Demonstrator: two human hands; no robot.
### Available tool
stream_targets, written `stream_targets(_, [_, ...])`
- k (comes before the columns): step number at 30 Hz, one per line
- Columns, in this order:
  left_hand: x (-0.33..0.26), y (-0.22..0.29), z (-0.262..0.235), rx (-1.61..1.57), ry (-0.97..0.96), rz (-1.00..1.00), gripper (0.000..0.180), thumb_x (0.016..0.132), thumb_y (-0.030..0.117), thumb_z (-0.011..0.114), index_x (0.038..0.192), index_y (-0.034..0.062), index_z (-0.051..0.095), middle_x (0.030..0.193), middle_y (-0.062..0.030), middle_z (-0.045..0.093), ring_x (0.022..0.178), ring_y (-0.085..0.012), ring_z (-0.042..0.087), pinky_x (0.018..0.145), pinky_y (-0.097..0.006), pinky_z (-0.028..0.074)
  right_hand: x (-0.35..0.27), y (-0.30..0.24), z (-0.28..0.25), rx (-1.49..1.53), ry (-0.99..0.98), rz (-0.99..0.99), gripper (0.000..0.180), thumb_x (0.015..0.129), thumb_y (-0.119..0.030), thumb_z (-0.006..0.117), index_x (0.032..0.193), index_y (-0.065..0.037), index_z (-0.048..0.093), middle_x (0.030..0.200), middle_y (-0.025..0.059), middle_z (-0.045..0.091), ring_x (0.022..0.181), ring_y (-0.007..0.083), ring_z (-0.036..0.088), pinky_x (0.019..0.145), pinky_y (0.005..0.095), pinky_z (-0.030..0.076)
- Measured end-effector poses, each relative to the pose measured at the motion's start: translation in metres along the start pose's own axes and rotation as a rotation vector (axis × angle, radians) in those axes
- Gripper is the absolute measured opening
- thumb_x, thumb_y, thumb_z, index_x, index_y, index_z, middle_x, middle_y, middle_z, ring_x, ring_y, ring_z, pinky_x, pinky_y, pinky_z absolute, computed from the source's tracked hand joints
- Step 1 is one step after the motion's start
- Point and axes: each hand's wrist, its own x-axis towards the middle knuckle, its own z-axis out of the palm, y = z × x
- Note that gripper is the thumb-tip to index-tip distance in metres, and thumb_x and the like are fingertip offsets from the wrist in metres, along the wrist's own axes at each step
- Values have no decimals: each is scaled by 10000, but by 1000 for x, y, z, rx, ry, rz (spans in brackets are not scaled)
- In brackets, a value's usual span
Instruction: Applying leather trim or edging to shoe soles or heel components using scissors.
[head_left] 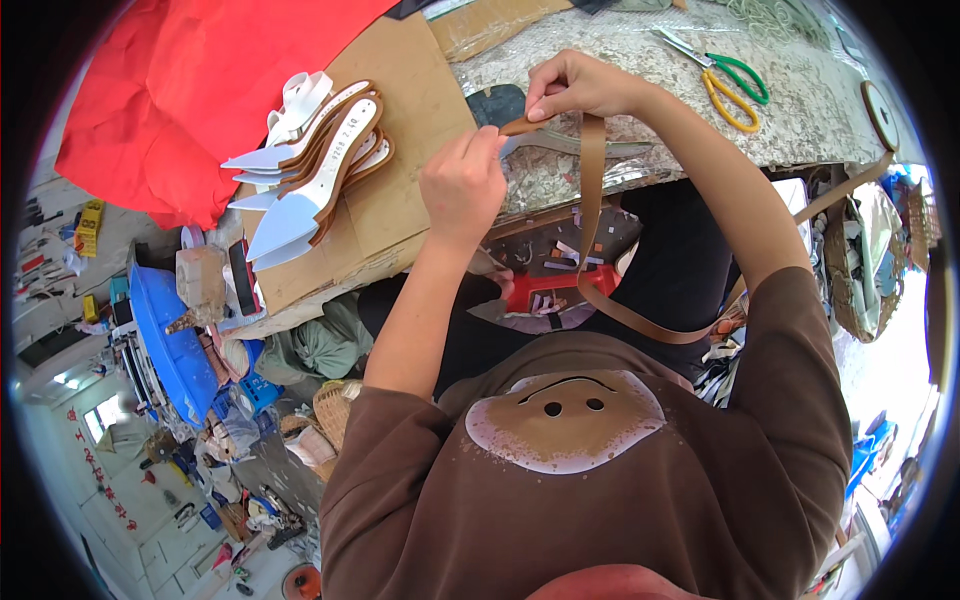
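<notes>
A long brown strip [593, 170] is pinched in my right hand [580, 88], fingers closed. From there it hangs over the table's front edge and loops across my lap to the right. A short brown piece, seemingly part of the same strip, spans the small gap to my left hand [463, 185]. That hand is closed around it, and its grip hides the rest. A pale bluish edge shows beside the left fingers; I cannot make out what it belongs to. Left of my left hand lies a stack of shoe insoles [340, 150] with white faces, brown edges and pale pointed tips.
Scissors [722, 85] with green and yellow handles lie at the table's far right. Cardboard [405, 70] lies under the insoles, beside a red sheet [190, 100]. A round reel [880, 115] sits at the right edge. A blue bin [170, 335] stands lower left.
</notes>
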Motion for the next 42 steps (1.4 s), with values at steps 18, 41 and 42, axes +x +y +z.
stream_targets(18, [65, -4, -13, -41, -638, -120, 189, 807, 157, 637, 928, 43, 727, 809, -164, 691, 724, -333, 664, 669, -405, 513, -21, -51, 61, -806, 496, 177, 141, 801, -171, 704, 785, -36, 667, 756, 136, 659, 765, 318, 647, 683, 419, 506])
stream_targets(41, [45, 16, 14, 34, -591, 270, 89, 737, 88, 606, 769, 85, 690, 735, -124, 669, 753, -314, 671, 671, -426, 526, -110, -97, 64, -988, 499, 387, 443, 850, -472, 656, 768, -38, 623, 727, 115, 638, 688, 311, 662, 604, 424, 525])
stream_targets(42, [45, 16, 15, 28, -594, 272, 89, 737, 88, 606, 769, 85, 690, 735, -124, 669, 753, -314, 671, 671, -426, 526, -112, -104, 72, -813, 555, 352, 500, 859, -507, 626, 707, -31, 615, 627, 143, 613, 625, 339, 646, 583, 444, 510])
